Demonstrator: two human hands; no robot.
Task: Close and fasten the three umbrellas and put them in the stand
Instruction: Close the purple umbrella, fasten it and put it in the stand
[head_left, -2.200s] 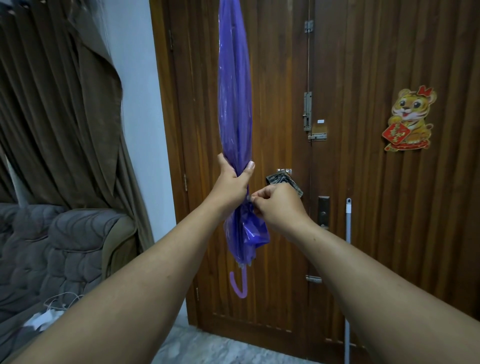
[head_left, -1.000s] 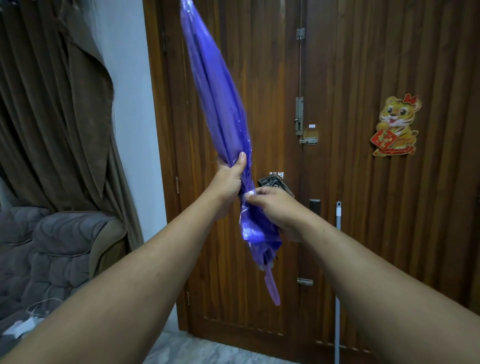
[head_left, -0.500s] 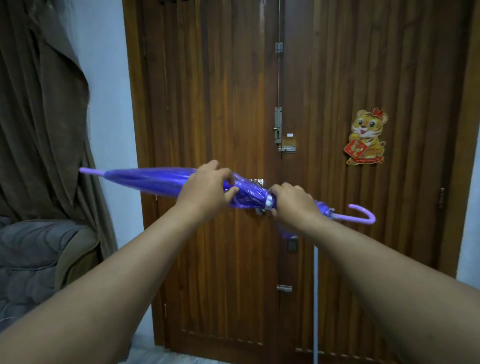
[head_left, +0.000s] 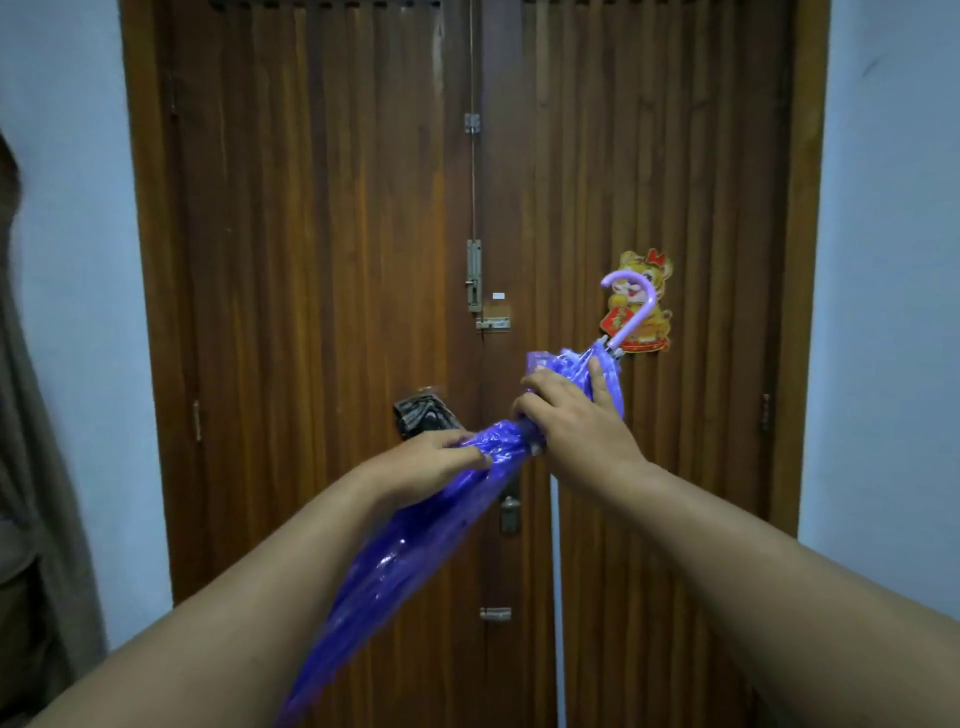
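Purple umbrella (head_left: 415, 540) in two hands

Both hands grip a folded purple umbrella (head_left: 415, 545) — left hand (head_left: 431, 462) mid-canopy, right hand (head_left: 576, 421) nearer the hooked handle (head_left: 631, 306) — slanting before a wooden door (head_left: 311, 260).

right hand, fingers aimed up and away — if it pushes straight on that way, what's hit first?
Probably the wooden door, near the yellow tiger sticker. The right hand grips the folded purple plastic umbrella, so that travels with it, curved lilac handle leading. Depth to the door is unclear.
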